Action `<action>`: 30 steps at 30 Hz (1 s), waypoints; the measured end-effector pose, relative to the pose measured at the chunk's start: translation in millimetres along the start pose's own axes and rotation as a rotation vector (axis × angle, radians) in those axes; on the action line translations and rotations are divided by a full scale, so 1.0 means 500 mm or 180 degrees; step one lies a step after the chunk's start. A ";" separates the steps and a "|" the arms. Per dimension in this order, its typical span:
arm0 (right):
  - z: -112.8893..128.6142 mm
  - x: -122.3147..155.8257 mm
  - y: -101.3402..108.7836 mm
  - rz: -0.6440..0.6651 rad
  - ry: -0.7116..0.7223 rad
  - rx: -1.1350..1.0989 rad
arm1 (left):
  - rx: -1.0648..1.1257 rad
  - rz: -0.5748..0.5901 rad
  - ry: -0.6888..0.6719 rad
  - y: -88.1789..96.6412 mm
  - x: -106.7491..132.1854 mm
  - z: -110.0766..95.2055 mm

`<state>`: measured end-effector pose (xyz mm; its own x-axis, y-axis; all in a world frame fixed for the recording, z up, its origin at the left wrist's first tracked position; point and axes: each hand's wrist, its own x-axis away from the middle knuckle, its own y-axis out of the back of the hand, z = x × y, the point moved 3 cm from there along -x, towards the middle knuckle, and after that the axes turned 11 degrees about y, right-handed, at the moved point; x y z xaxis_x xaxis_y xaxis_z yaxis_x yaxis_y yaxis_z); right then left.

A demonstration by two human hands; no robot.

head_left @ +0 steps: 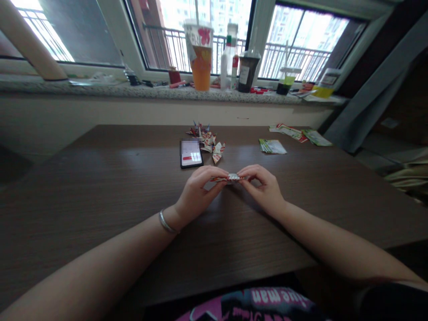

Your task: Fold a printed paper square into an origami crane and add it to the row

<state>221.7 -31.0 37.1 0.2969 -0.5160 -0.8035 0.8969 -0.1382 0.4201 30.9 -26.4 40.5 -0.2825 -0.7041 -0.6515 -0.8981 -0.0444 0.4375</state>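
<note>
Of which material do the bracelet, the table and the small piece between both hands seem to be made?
Bracelet: probably polished metal; silvery, with bright highlights.
Table: wood or wood-look laminate, satin; brown grain, soft reflections.
Small piece: likely thin printed paper; pale with reddish edges, finish unclear.

Overexposed window, dim tabletop

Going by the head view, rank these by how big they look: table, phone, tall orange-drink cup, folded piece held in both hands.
1. Table
2. Tall orange-drink cup
3. Phone
4. Folded piece, partly covered by the left hand and right hand
</note>
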 end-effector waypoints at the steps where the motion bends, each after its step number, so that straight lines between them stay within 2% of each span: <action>1: 0.000 0.000 0.000 0.0005 -0.0001 0.0005 | -0.0013 -0.0005 -0.0003 0.000 -0.001 -0.001; 5: 0.004 -0.004 -0.001 -0.0018 0.0126 -0.0003 | -0.0141 -0.0041 0.0019 -0.001 0.000 -0.003; 9: 0.011 -0.007 -0.003 0.0055 0.0296 0.0061 | -0.0231 -0.0001 -0.0147 -0.002 0.001 -0.002; 17: 0.008 -0.005 -0.003 0.0137 0.0039 0.0157 | -0.0263 -0.0025 -0.0164 -0.003 -0.001 -0.007; 30: 0.020 -0.012 0.000 0.0101 0.0289 -0.0013 | -0.0305 -0.0051 -0.0049 -0.003 0.000 -0.010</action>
<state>216.5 -36.2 46.0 0.3536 -0.4413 -0.8247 0.8878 -0.1194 0.4445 33.9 -29.7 42.9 -0.2742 -0.6918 -0.6680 -0.8665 -0.1236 0.4836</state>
